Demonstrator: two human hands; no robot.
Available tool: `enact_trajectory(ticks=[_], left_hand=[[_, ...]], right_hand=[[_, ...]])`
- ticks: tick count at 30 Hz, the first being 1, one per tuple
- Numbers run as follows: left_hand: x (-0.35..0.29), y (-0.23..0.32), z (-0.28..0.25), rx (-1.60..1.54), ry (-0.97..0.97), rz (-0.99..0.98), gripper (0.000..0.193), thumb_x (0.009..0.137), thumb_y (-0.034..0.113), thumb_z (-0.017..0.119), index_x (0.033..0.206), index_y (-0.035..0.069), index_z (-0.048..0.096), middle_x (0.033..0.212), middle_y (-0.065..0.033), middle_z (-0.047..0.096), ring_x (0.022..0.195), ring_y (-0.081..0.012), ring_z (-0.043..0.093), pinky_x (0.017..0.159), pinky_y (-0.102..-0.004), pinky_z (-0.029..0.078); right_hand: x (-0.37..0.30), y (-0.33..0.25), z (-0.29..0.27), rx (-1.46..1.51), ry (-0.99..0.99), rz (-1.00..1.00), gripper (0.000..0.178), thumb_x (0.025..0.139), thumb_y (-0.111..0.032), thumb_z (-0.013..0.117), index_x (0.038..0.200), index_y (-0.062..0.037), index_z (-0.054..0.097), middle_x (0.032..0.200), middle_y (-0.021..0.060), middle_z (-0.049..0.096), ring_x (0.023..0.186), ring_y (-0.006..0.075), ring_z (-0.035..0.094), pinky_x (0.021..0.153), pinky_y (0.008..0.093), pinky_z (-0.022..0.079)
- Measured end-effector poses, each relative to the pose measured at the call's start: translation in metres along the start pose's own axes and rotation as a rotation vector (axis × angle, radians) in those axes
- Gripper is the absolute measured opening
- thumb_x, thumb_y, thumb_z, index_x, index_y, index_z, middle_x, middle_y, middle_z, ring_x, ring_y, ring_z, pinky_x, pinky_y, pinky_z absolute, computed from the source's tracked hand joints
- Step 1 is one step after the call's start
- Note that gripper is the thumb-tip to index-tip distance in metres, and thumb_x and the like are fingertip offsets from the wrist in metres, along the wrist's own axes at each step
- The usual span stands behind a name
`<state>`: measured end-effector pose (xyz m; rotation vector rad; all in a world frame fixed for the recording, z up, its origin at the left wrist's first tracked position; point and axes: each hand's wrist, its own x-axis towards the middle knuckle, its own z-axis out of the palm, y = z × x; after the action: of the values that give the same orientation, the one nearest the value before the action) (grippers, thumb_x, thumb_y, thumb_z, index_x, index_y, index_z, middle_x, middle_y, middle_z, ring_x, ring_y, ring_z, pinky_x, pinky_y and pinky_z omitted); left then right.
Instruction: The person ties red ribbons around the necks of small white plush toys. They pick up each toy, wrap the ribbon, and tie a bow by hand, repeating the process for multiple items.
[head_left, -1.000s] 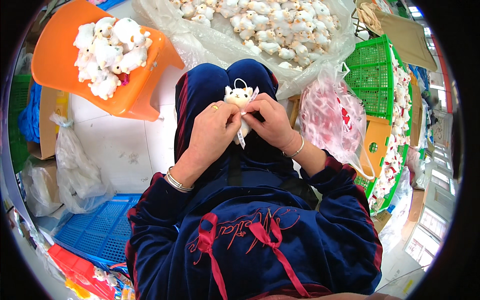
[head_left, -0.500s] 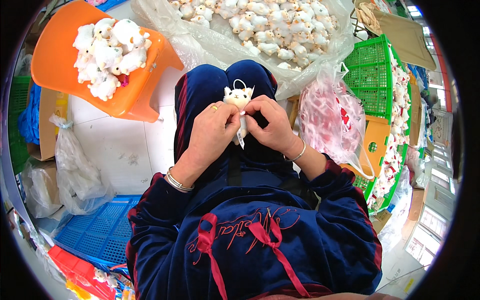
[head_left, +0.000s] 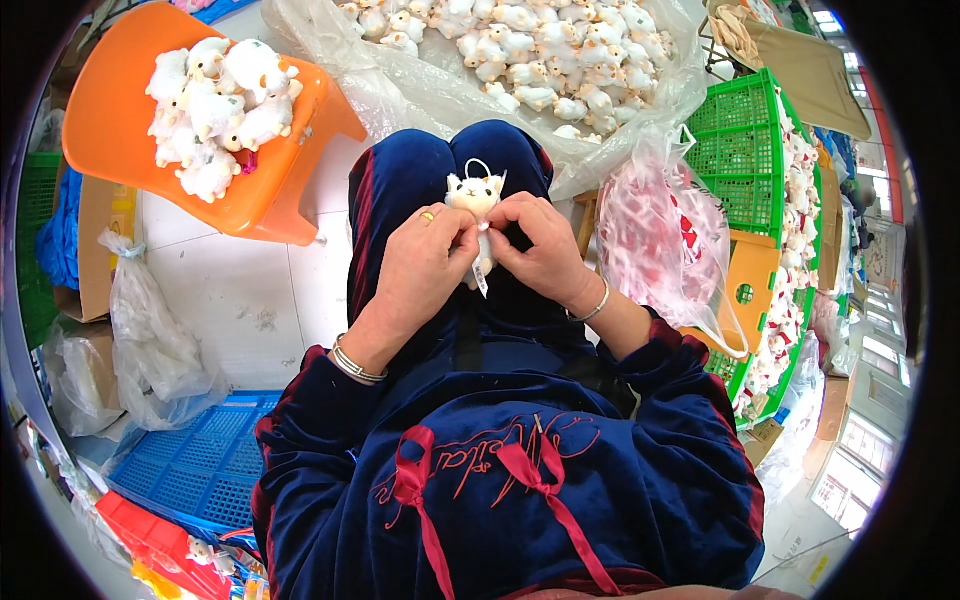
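Observation:
A small cream plush animal (head_left: 476, 197) with a loop on its head is held over my lap in dark blue velvet trousers (head_left: 400, 170). My left hand (head_left: 425, 265), with a ring and bangles, pinches it from the left. My right hand (head_left: 540, 245), wearing a bracelet, pinches it from the right at the neck. A white tag (head_left: 482, 280) hangs below the toy between my fingers.
An orange plastic chair (head_left: 130, 110) at the upper left holds several plush toys. A clear plastic sheet (head_left: 430, 90) ahead carries many more. A pink-filled bag (head_left: 660, 230) and green crates (head_left: 745, 150) stand to the right; a blue crate (head_left: 190, 465) and clear bags (head_left: 150, 340) lie to the left.
My hands and the plush toy stay in nearly the same place; the fingers shift slightly at the toy's neck.

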<state>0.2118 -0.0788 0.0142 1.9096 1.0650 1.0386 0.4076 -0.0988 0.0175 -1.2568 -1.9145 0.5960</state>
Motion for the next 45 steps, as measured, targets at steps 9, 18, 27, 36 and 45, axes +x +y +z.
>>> enact_trajectory(ticks=[9, 18, 27, 36, 45], left_hand=[[-0.002, -0.002, 0.0, -0.007, -0.005, -0.007, 0.008, 0.087, -0.001, 0.071, 0.091, 0.001, 0.064, 0.078, -0.0098, 0.061, 0.068, -0.0227, 0.061, 0.063, -0.0333, 0.05], [-0.014, 0.004, -0.004, -0.11, 0.009, -0.234, 0.007, 0.091, 0.0, 0.069, 0.093, 0.001, 0.062, 0.079, -0.0121, 0.062, 0.068, -0.0262, 0.063, 0.062, -0.0373, 0.051], [0.004, 0.003, -0.028, -0.143, -0.196, -0.482, 0.024, 0.103, 0.02, 0.062, 0.093, -0.001, 0.067, 0.076, -0.0089, 0.067, 0.068, -0.0144, 0.062, 0.063, -0.03, 0.049], [0.023, 0.025, -0.027, 0.165, -0.233, -0.345, 0.022, 0.095, 0.022, 0.071, 0.093, 0.0, 0.071, 0.081, -0.0121, 0.07, 0.073, -0.0241, 0.068, 0.068, -0.0352, 0.052], [0.032, 0.028, -0.033, 0.186, -0.334, -0.343, 0.017, 0.094, 0.015, 0.067, 0.093, -0.002, 0.069, 0.085, -0.0163, 0.071, 0.08, -0.0308, 0.071, 0.072, -0.0393, 0.054]], right_hand=[[-0.003, 0.005, -0.001, -0.024, -0.001, -0.031, 0.019, 0.078, -0.003, 0.077, 0.092, -0.0069, 0.065, 0.089, 0.0083, 0.067, 0.08, 0.0281, 0.065, 0.071, 0.0376, 0.049], [-0.014, 0.01, -0.004, -0.064, 0.017, -0.042, 0.019, 0.077, -0.001, 0.076, 0.09, -0.0072, 0.065, 0.092, 0.0091, 0.068, 0.084, 0.0299, 0.066, 0.073, 0.0379, 0.052], [-0.017, -0.004, -0.022, 0.255, -0.009, 0.401, 0.011, 0.098, -0.003, 0.056, 0.104, 0.0005, 0.064, 0.092, 0.0103, 0.065, 0.081, 0.0168, 0.062, 0.072, 0.0308, 0.05], [0.0, -0.026, -0.018, 0.333, -0.169, 0.522, 0.017, 0.094, -0.01, 0.073, 0.105, 0.0013, 0.067, 0.09, 0.0078, 0.07, 0.073, 0.0131, 0.065, 0.069, 0.0281, 0.054], [0.002, -0.019, -0.016, 0.289, -0.155, 0.448, 0.014, 0.098, -0.013, 0.07, 0.1, 0.0011, 0.069, 0.078, 0.0061, 0.068, 0.069, 0.0113, 0.063, 0.063, 0.0304, 0.05]])
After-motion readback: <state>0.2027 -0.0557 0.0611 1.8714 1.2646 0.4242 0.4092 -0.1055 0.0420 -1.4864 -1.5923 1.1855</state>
